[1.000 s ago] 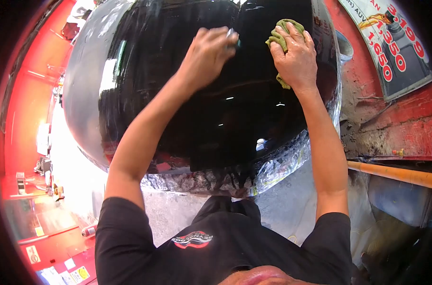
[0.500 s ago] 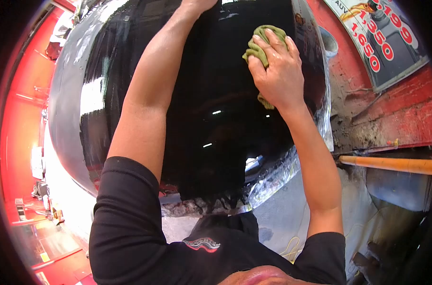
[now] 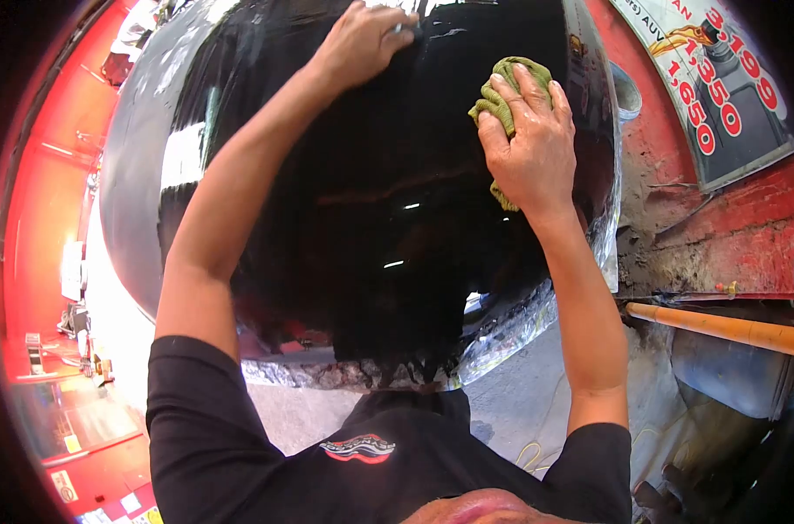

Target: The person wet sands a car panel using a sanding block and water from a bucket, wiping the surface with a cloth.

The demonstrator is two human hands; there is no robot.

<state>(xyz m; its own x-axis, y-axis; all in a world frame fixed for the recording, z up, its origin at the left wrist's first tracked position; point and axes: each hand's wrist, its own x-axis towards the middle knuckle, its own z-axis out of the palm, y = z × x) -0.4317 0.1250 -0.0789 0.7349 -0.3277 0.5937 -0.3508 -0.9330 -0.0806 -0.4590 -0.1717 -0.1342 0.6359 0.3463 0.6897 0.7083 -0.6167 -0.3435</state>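
A large, rounded, glossy black panel (image 3: 388, 218) fills the middle of the view, with a duller grey area (image 3: 135, 148) on its left side. My left hand (image 3: 362, 44) is over the panel's upper part, fingers closed round a small object that is mostly hidden. My right hand (image 3: 534, 144) presses a folded green cloth (image 3: 501, 98) on the upper right of the panel. The cloth shows beyond the fingertips and below the palm.
Crinkled clear plastic (image 3: 510, 341) lines the panel's lower edge. At the right are a bucket (image 3: 625, 94), a sign with prices (image 3: 720, 87), an orange pole (image 3: 720, 328) and a blue container (image 3: 728, 371). A red wall (image 3: 43, 218) stands left.
My left hand went up out of view at the top, then came back down into view. My right hand stays on the green cloth, and the whole view has shifted slightly.
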